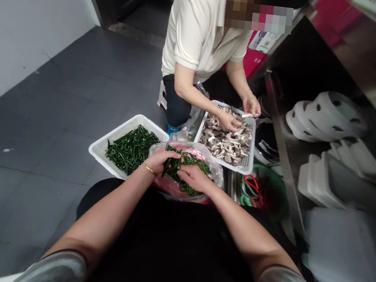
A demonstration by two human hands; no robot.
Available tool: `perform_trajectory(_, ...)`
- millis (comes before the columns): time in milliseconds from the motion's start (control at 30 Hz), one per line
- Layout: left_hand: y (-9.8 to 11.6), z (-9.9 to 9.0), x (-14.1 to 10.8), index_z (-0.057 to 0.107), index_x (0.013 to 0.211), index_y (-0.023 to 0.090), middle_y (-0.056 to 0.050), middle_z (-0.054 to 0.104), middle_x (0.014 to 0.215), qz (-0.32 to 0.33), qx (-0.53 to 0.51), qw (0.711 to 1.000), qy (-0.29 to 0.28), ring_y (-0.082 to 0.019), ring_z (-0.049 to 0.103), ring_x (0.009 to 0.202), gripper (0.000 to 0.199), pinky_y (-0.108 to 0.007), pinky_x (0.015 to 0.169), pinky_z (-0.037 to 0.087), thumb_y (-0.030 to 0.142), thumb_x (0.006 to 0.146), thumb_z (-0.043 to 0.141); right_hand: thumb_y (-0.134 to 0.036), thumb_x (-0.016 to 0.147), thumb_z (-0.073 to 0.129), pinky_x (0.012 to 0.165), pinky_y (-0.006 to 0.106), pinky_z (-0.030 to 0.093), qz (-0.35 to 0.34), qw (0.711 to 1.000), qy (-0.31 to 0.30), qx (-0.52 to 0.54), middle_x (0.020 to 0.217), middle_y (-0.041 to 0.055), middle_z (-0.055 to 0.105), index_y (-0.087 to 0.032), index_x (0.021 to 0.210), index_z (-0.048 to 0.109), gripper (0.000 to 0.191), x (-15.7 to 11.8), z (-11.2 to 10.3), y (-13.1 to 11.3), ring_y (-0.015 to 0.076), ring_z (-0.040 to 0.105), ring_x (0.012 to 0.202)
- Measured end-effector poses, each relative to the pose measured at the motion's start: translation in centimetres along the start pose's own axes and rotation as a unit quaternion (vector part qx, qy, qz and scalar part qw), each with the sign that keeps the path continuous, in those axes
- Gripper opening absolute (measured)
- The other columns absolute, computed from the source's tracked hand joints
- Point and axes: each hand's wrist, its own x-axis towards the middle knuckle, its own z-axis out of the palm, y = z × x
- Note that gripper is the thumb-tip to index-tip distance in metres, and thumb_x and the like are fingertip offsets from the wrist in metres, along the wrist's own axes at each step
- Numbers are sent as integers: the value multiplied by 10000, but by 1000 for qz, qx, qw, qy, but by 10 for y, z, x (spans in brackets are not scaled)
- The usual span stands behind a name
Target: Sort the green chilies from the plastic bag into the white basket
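Dark green chili peppers (171, 162) are bunched in my left hand (159, 160), with fingers wrapped round them. My right hand (194, 178) pinches at the lower end of one of these chilies; its fingertips are partly hidden. Both hands are over a clear plastic bag (218, 175) with a pink-red inside, which holds green bits that look like stems and chilies. Left of the bag, a white perforated basket (98, 149) holds a heap of green chilies (131, 150).
Opposite me sits a co-worker (195, 33), both hands over a white basket (251, 155) of torn mushrooms (227, 141). At right, a metal shelf (283, 152) bears white containers (329, 116). A green basket (270, 191) with red-handled items stands below. Grey tiled floor (38, 142) lies left.
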Motion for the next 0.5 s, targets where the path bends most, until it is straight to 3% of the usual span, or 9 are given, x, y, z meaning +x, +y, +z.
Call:
perform_trajectory(67,7,-5,-3,693,632,94,-81,679,607,-7,-14,1000,-12,-142,567,466,103,-246,444,421,148,547,715,-328,923,409,621,229,365,-44,991,-91,-88,651,3,586,-169,652,577,356,-5,-11,-6,102,483,596)
perform_trajectory(167,22,-15,-8,698,699,94,-56,679,607,53,-90,994,19,-128,583,495,165,-231,489,457,119,535,700,-402,865,530,614,248,370,74,953,-196,-220,667,24,629,-180,725,673,298,-5,-37,0,128,518,591)
perform_trajectory(233,32,-20,-11,694,739,93,-42,676,608,81,-133,987,33,-119,588,509,203,-221,506,465,121,538,692,-450,826,579,650,269,399,160,923,-182,-300,762,58,672,-191,848,718,294,5,-50,11,172,577,673)
perform_trajectory(300,38,-24,-13,678,750,100,-32,675,619,102,-154,982,25,-117,591,517,215,-219,508,465,124,536,687,-435,884,489,741,297,423,170,912,-116,-355,961,81,683,-227,1049,699,338,24,-51,23,212,608,831)
perform_trajectory(367,39,-24,-15,651,731,113,-23,671,625,120,-155,981,14,-118,586,515,210,-218,494,454,129,526,690,-373,937,377,807,324,430,153,908,-69,-383,1121,77,643,-281,1213,621,379,47,-40,33,228,601,936)
perform_trajectory(500,35,-21,-14,615,722,131,-17,672,651,131,-130,983,0,-97,530,466,196,-203,422,372,162,538,673,-341,901,456,788,345,457,168,900,-84,-394,1196,117,586,-244,1253,585,387,80,-15,46,248,609,924)
